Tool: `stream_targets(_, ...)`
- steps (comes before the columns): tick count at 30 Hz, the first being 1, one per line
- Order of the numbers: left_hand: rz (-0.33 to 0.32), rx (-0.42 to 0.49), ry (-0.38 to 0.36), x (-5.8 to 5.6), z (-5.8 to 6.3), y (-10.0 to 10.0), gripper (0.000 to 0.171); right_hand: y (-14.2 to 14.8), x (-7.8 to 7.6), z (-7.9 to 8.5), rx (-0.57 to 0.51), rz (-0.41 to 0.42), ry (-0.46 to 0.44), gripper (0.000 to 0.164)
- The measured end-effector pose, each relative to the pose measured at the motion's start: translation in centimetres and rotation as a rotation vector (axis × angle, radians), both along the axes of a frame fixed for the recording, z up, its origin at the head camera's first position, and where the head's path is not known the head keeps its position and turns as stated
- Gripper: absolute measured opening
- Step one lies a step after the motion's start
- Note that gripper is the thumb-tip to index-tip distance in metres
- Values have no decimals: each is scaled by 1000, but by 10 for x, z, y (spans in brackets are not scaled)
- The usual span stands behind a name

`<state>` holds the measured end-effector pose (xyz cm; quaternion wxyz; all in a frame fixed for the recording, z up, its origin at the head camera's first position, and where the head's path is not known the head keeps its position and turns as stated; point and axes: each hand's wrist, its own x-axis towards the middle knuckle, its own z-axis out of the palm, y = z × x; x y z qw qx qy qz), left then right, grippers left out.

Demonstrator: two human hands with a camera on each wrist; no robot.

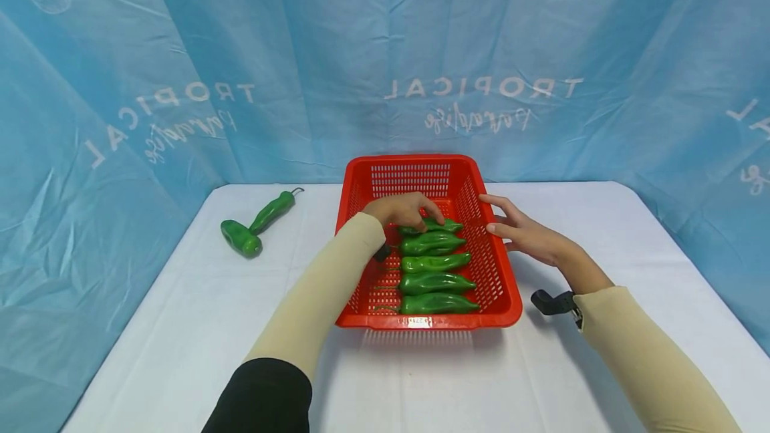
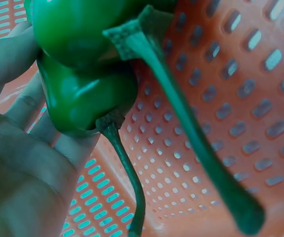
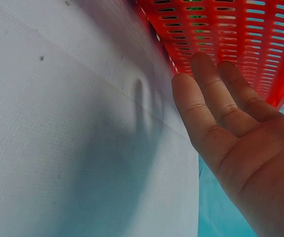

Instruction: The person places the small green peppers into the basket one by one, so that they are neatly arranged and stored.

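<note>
Inside a red plastic basket (image 1: 511, 309), several long green peppers (image 1: 438, 282) lie side by side in a row, stems toward the left. My left hand (image 1: 404, 208) reaches in over the far end of this row and holds the farthest green pepper (image 1: 452, 226). From the left wrist, its thumb and fingers are seen around the side of a glossy green pepper (image 2: 85, 98), and another stemmed pepper (image 2: 77, 34) overlaps it. Against the basket's right rim rests my right hand (image 1: 525, 232). Its fingers (image 3: 221, 98) extend nearly straight beside the slotted outer wall.
Two more green peppers, one stubby (image 1: 240, 239) and one slender (image 1: 273, 211), lie touching at the left of the white-covered table (image 1: 252, 313). A blue printed curtain (image 1: 337, 52) hangs right behind the table and along its sides.
</note>
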<state>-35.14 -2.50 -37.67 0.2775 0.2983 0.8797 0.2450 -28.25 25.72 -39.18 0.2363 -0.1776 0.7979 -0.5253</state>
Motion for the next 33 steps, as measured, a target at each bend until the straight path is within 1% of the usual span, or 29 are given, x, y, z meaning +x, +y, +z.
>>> stream_targets(6,14,21,-10,1,0,-2,38,-1,0,1,3,3,-2,72)
stream_targets(9,24,15,-13,2,1,-2,39,-2,0,0,-2,7,-1,73)
stream_targets(13,48,4,-32,4,3,-2,49,-1,0,0,-6,14,0,73)
stream_targets(17,72,46,-61,6,7,-1,60,-1,0,-1,-8,23,3,72)
stream_targets(19,77,73,-73,6,9,-2,60,0,-1,-2,-7,28,2,71)
stream_targets(22,75,95,-73,6,13,-3,57,0,-2,-3,-1,33,5,70)
stream_targets(24,72,96,-59,5,19,-5,56,1,-2,-3,1,30,6,71)
stream_targets(26,72,98,-41,5,27,-7,56,1,-2,-3,3,24,9,71)
stream_targets(30,73,117,-13,6,49,-16,55,1,-2,-3,6,17,13,71)
stream_targets(33,71,145,16,11,67,-29,52,1,-3,-4,-1,22,16,71)
